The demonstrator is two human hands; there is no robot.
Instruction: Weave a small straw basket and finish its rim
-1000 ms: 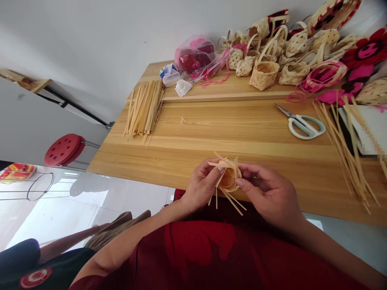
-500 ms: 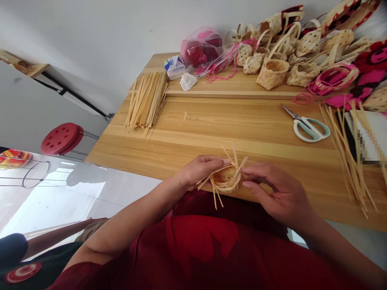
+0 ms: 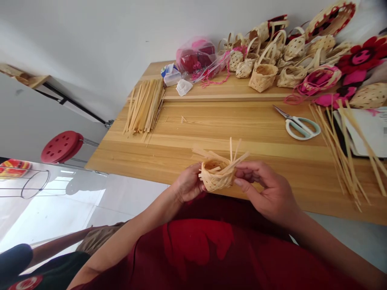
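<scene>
A small half-woven straw basket [image 3: 217, 176] sits between both hands at the near edge of the wooden table [image 3: 229, 133], its mouth facing up and loose strip ends sticking out of the rim. My left hand [image 3: 188, 184] is closed on its left side. On the right side, my right hand [image 3: 267, 189] grips it with curled fingers and pinches the strips there.
A bundle of flat straw strips [image 3: 145, 106] lies at the far left of the table. Scissors [image 3: 299, 123] and long strips [image 3: 341, 149] lie to the right. Finished little baskets [image 3: 263, 74] and a pink bag [image 3: 196, 58] crowd the back edge. A red stool [image 3: 60, 146] stands left; another person sits at lower left.
The basket has been turned from lying on its side, opening toward me, to upright with its mouth up. Both hands kept their hold and shifted round it.
</scene>
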